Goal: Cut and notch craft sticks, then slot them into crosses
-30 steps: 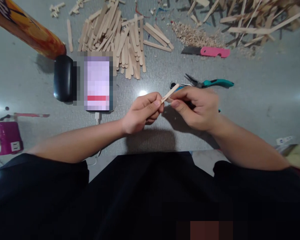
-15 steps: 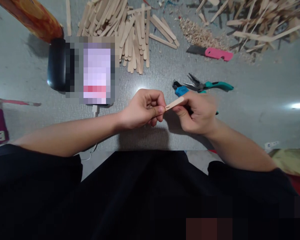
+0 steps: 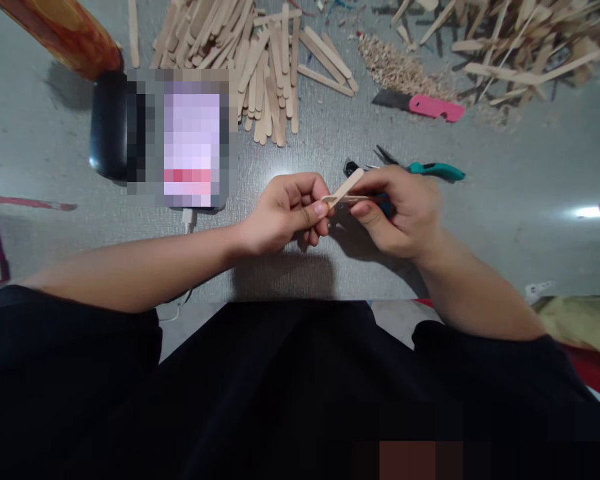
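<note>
My left hand (image 3: 295, 210) is closed in a pinch on the lower end of a wooden craft stick (image 3: 349, 187), which slants up to the right. A second craft stick (image 3: 355, 198), seen nearly edge-on, crosses behind it near the left fingertips. That second stick runs between the thumb and curled fingers of my right hand (image 3: 395, 207), which is closed on it. Under and behind the right hand lie teal-handled needle-nose pliers (image 3: 437, 171) and a blue tool with a dark tip (image 3: 351, 167), both partly hidden.
Craft sticks lie in a pile (image 3: 265, 87) at the back. Beyond the right hand are a pink-handled knife (image 3: 435, 107), wood shavings (image 3: 400, 67) and a heap of split sticks (image 3: 540, 60). A blurred-out phone (image 3: 193, 147) on a cable and a black case (image 3: 111, 127) stand left.
The stick in my left hand has swung steeper and its upper end has come free of the right fingers. A second stick now shows edge-on between the hands.
</note>
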{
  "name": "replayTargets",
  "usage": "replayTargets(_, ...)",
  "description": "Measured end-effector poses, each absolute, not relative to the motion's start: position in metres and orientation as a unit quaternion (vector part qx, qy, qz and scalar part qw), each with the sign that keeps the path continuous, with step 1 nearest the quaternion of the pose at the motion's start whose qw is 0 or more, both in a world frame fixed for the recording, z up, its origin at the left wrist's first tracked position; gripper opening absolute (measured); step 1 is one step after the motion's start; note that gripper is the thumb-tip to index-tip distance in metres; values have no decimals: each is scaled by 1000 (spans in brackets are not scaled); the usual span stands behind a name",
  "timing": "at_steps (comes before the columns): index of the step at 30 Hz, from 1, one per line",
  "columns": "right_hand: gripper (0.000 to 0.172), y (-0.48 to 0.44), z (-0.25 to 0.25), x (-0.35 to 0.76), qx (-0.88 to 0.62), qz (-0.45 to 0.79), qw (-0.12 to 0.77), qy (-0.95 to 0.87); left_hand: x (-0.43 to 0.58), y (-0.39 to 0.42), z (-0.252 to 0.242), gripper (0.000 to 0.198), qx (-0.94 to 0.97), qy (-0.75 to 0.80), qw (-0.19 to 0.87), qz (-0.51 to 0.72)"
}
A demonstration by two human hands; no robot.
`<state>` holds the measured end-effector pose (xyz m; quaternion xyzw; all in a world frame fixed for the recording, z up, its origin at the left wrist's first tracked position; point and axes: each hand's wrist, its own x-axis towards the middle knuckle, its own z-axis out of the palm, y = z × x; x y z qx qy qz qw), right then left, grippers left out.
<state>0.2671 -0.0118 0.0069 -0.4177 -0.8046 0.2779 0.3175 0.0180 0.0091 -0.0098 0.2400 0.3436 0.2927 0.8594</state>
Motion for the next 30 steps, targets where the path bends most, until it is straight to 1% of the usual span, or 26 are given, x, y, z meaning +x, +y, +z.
replayTargets(4,26,-5,6,272,-397,225,370,-809,17,9,-13,35,256,302,859,324)
replayTargets(6,26,-3,7,273,-407,213,366,-810,16,9,-14,35,277,290,853,335)
replayTargets(12,28,-6,9,267,-429,210,359,-802,13,11,-14,36,288,286,861,307)
replayTargets(14,29,-11,6,261,-421,221,358,-804,12,11,-15,40,333,266,853,302)
replayTargets(19,40,-23,-3,249,-455,223,330,-796,12,10,-16,59,400,249,832,292)
replayTargets(24,32,-7,-3,261,-390,213,381,-811,14,11,-23,63,406,243,823,315)
replayTargets(27,32,5,-5,270,-360,195,379,-830,13,12,-25,65,414,251,815,317)
replayTargets(30,34,5,-9,270,-356,177,373,-839,13,11,-22,68,437,267,807,294)
